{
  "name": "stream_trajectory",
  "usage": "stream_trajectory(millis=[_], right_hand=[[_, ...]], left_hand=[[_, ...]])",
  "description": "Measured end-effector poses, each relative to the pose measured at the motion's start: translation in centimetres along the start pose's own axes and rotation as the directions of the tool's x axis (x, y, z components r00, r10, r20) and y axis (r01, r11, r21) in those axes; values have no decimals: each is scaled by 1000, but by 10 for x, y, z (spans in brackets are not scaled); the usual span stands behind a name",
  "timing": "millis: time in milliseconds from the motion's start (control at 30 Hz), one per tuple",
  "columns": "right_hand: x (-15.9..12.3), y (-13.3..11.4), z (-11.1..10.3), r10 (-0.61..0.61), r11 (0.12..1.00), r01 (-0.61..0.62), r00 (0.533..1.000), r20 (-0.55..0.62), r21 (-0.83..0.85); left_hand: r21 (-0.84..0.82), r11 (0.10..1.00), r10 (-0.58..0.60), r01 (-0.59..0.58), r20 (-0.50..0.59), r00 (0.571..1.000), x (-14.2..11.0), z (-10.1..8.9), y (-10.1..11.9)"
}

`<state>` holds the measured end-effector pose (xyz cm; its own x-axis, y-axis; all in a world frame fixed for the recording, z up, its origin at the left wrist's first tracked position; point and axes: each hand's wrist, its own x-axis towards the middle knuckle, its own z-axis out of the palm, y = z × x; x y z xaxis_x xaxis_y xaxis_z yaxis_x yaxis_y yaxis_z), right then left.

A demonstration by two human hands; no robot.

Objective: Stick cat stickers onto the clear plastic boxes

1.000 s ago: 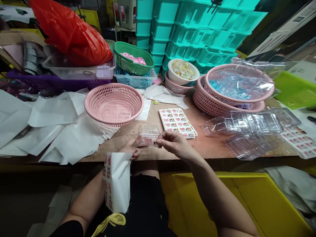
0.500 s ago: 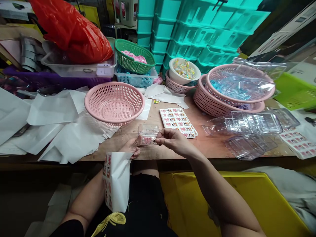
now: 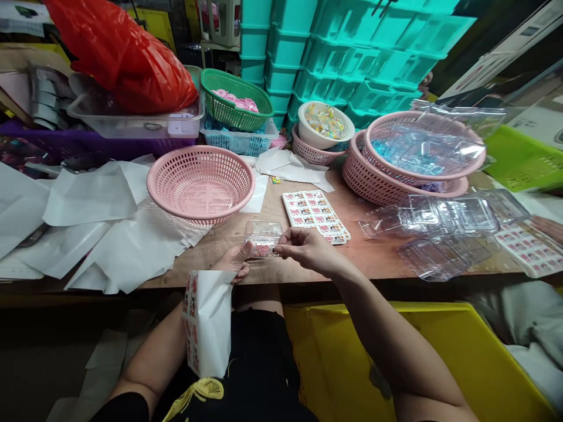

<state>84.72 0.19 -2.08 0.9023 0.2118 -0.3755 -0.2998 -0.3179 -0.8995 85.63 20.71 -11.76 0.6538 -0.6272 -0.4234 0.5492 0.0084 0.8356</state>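
Note:
A small clear plastic box (image 3: 263,246) with a red-and-white sticker on its near side sits at the table's front edge. My left hand (image 3: 237,261) is closed, its thumb against the box's left side. From that same hand hangs a bent sheet of stickers (image 3: 211,322), white backing outward. My right hand (image 3: 308,251) pinches at the right end of the sticker on the box, thumb and forefinger together. Just beyond my right hand lies a stack of sticker sheets (image 3: 315,214).
An empty pink basket (image 3: 200,214) stands at left, beside loose white paper (image 3: 92,193). Clear plastic boxes (image 3: 453,217) lie at right, near stacked pink baskets (image 3: 396,187). A co-worker's hand (image 3: 548,227) shows at the right edge. Teal crates (image 3: 343,64) rise behind.
The view has shifted slightly, and a co-worker's hand now shows at the right edge by the sticker sheets. My hands stay almost still at the box, the sticker lying flatter along it.

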Motion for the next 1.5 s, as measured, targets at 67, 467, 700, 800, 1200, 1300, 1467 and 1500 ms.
stream_trajectory(millis=[67,467,700,800,1200,1300,1467,1500], right_hand=[[0,-2,0,26,1000,-25,1000,-9,2],[1,-1,-4,77,997,-77,997,2,26],[1,-2,-6,80,995,-82,996,25,51],[2,-1,-5,88,996,-88,996,9,35],[3,0,0,79,994,-83,996,-51,-67],[4,2,5,19,990,-30,997,-78,-140],[0,14,7,-177,914,37,932,-317,-403],[-1,17,7,-202,901,18,902,-382,-433]], left_hand=[[-26,1000,-17,17,11,1000,2,-2,-1],[-41,999,-2,4,30,1000,3,-5,-3],[-21,999,-42,42,4,999,4,-5,-6],[-4,999,-33,33,-13,999,2,-4,-5],[-20,1000,16,-17,-34,999,7,-4,-8],[-18,999,28,-29,-41,999,8,-2,-8],[-20,999,40,-41,-68,997,8,1,-8],[-23,999,41,-43,-75,996,7,2,-8]])
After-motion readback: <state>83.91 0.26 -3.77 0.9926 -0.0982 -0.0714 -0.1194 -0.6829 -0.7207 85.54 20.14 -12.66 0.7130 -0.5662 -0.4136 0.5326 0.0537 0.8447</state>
